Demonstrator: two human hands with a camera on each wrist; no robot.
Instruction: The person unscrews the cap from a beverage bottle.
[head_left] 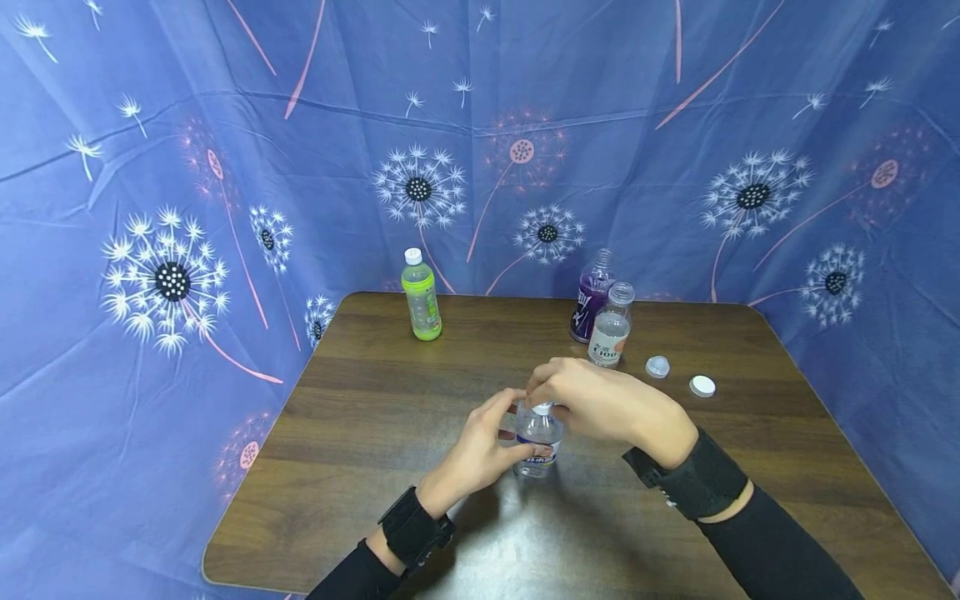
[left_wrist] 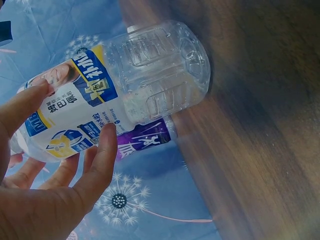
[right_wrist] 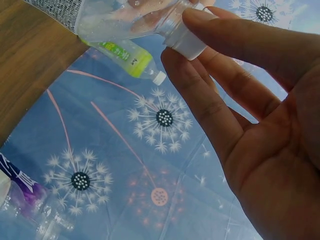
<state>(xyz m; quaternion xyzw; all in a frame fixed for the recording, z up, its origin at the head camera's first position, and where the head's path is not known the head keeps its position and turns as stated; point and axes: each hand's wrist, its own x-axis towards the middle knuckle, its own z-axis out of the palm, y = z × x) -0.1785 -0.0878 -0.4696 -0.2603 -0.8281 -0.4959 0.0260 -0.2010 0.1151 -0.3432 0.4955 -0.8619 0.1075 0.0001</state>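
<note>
A clear plastic bottle (head_left: 534,429) with a white, blue and yellow label stands upright on the wooden table in front of me. My left hand (head_left: 476,446) holds it around the label, thumb on one side and fingers on the other, as the left wrist view shows. From above, my right hand (head_left: 600,400) pinches the white cap (right_wrist: 190,44) between thumb and fingers. The cap sits at the bottle's neck in the right wrist view. Below the label, the bottle's ribbed lower part (left_wrist: 160,65) looks clear.
A green-labelled bottle (head_left: 422,302) with a white cap stands at the back left. At the back right are an uncapped purple bottle (head_left: 588,308) and an uncapped clear bottle (head_left: 609,333). Nearby lie a translucent cap (head_left: 657,367) and a white cap (head_left: 702,385). Blue cloth (head_left: 480,167) hangs behind the table (head_left: 360,417).
</note>
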